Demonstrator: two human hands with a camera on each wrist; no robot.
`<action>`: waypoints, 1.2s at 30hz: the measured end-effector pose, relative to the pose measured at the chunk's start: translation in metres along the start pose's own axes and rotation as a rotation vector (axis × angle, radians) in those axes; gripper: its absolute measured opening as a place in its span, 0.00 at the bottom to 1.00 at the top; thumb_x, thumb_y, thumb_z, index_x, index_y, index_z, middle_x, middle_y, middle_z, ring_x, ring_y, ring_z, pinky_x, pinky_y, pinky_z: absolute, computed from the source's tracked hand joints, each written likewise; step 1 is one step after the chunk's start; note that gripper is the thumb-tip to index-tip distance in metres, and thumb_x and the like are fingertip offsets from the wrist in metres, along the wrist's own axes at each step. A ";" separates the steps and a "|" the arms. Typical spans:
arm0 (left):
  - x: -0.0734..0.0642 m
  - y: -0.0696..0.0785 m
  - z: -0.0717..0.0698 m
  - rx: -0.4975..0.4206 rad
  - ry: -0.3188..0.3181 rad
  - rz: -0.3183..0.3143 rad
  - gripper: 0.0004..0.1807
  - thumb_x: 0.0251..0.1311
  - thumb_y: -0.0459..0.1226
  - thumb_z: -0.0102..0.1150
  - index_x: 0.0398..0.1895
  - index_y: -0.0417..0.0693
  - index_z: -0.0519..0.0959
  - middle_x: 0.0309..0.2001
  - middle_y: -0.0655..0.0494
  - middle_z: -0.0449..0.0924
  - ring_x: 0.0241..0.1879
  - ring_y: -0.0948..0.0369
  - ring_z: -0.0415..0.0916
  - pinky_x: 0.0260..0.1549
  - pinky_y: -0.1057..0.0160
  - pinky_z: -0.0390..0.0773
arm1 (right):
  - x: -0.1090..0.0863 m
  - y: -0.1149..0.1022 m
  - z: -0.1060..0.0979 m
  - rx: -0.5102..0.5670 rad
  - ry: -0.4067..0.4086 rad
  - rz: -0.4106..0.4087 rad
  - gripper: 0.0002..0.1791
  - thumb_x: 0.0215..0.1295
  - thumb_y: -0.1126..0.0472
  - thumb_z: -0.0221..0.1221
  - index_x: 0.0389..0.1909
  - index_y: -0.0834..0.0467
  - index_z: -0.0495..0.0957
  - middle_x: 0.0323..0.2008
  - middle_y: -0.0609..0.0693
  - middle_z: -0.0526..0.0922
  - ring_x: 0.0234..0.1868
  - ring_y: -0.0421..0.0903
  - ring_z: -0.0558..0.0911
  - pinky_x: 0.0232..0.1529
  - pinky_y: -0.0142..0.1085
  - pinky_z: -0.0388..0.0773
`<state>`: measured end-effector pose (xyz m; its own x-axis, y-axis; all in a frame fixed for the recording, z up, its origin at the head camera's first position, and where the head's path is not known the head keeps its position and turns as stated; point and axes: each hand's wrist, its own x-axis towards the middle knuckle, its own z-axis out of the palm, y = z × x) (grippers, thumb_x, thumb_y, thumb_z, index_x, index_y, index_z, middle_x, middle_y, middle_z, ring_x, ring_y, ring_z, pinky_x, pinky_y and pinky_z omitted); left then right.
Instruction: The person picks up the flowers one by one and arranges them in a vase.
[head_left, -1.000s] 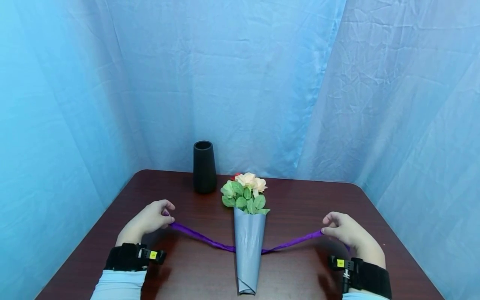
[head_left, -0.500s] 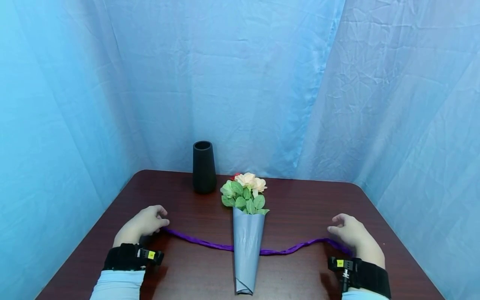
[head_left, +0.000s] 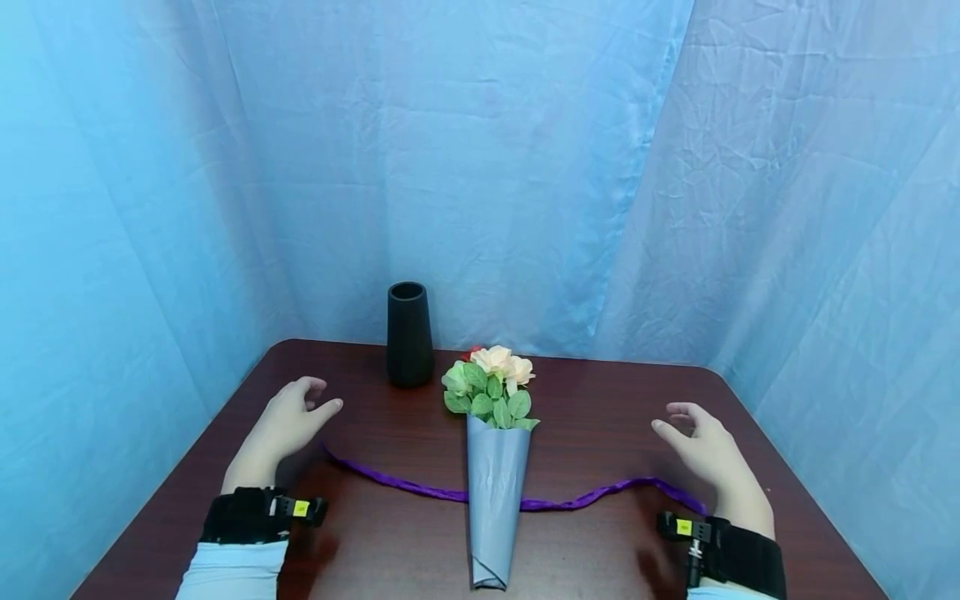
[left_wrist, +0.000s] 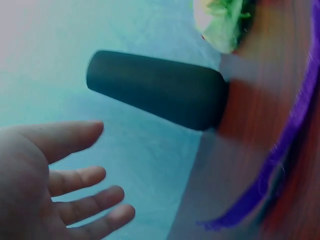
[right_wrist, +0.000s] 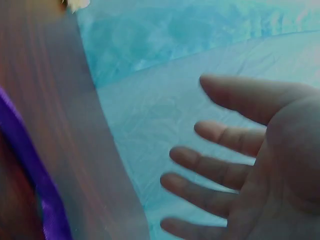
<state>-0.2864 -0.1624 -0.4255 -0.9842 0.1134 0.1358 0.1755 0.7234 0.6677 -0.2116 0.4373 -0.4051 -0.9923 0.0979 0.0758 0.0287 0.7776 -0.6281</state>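
Note:
A bouquet in grey-blue wrapping paper (head_left: 498, 500) lies near the middle of the table, its cream, red and pale green flowers (head_left: 497, 362) toward the back. Beneath the wrapping runs a purple ribbon (head_left: 405, 483), its two ends spread left and right on the wood. My left hand (head_left: 288, 421) is raised beyond the ribbon's left end, fingers spread and holding nothing. Above and beyond the right end hovers my right hand (head_left: 705, 446), likewise bare, with thumb and fingers apart in the right wrist view. Neither hand touches the ribbon.
A black vase (head_left: 409, 337) stands upright at the back, left of the flowers. The dark brown table (head_left: 600, 400) has rounded far corners. Light blue curtains (head_left: 480, 167) hang behind and along both sides.
Both hands have let go of the ribbon, which has dropped onto the table. The left hand has since lifted away toward the back; the right has risen slightly. Bouquet and vase stay put.

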 end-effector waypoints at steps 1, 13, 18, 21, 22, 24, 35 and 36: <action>0.000 0.003 0.000 -0.011 0.014 0.011 0.35 0.72 0.51 0.58 0.68 0.32 0.67 0.64 0.32 0.71 0.61 0.39 0.71 0.55 0.39 0.74 | 0.000 -0.003 0.000 0.023 0.008 -0.021 0.40 0.74 0.37 0.55 0.72 0.64 0.63 0.66 0.71 0.70 0.66 0.70 0.69 0.58 0.65 0.70; -0.003 0.037 0.009 -0.137 0.005 0.083 0.32 0.72 0.52 0.59 0.68 0.41 0.69 0.65 0.39 0.74 0.65 0.41 0.71 0.60 0.38 0.72 | -0.002 -0.043 0.005 0.181 -0.060 -0.167 0.34 0.75 0.44 0.58 0.72 0.59 0.64 0.66 0.63 0.72 0.65 0.63 0.74 0.58 0.58 0.75; -0.002 0.046 0.018 -0.181 -0.035 0.114 0.33 0.71 0.51 0.60 0.71 0.43 0.67 0.64 0.41 0.74 0.65 0.43 0.72 0.60 0.39 0.71 | -0.003 -0.048 0.012 0.260 -0.200 -0.165 0.33 0.74 0.46 0.60 0.72 0.58 0.66 0.67 0.61 0.72 0.63 0.59 0.77 0.54 0.54 0.80; -0.002 0.051 0.024 -0.199 -0.056 0.124 0.33 0.71 0.50 0.61 0.71 0.43 0.67 0.65 0.41 0.74 0.65 0.44 0.71 0.61 0.39 0.71 | -0.003 -0.049 0.016 0.298 -0.264 -0.132 0.34 0.73 0.46 0.61 0.72 0.58 0.66 0.69 0.60 0.70 0.64 0.59 0.76 0.52 0.52 0.81; -0.002 0.052 0.026 -0.202 -0.061 0.126 0.33 0.70 0.50 0.62 0.71 0.44 0.68 0.65 0.42 0.74 0.65 0.44 0.71 0.62 0.39 0.70 | -0.003 -0.050 0.017 0.311 -0.278 -0.120 0.34 0.73 0.46 0.61 0.72 0.58 0.66 0.69 0.60 0.70 0.65 0.59 0.76 0.52 0.51 0.82; -0.002 0.054 0.029 -0.201 -0.072 0.132 0.32 0.70 0.50 0.62 0.71 0.44 0.68 0.65 0.42 0.74 0.66 0.45 0.71 0.62 0.39 0.70 | -0.002 -0.050 0.019 0.342 -0.302 -0.095 0.35 0.72 0.46 0.62 0.73 0.59 0.65 0.68 0.61 0.71 0.64 0.60 0.76 0.50 0.50 0.83; -0.001 0.067 0.055 -0.199 -0.133 0.156 0.30 0.68 0.50 0.64 0.68 0.46 0.72 0.63 0.47 0.76 0.64 0.48 0.73 0.62 0.42 0.72 | 0.001 -0.056 0.030 0.444 -0.431 -0.050 0.40 0.73 0.49 0.62 0.75 0.68 0.59 0.68 0.69 0.70 0.64 0.63 0.76 0.46 0.51 0.84; -0.001 0.069 0.057 -0.201 -0.138 0.157 0.30 0.68 0.49 0.65 0.68 0.46 0.72 0.63 0.47 0.77 0.64 0.48 0.73 0.62 0.42 0.72 | 0.001 -0.057 0.032 0.447 -0.438 -0.045 0.41 0.73 0.49 0.62 0.75 0.68 0.59 0.67 0.69 0.70 0.63 0.63 0.77 0.46 0.52 0.84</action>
<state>-0.2746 -0.0738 -0.4216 -0.9361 0.3145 0.1572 0.3131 0.5420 0.7799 -0.2185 0.3733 -0.3937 -0.9514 -0.2660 -0.1552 0.0269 0.4304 -0.9022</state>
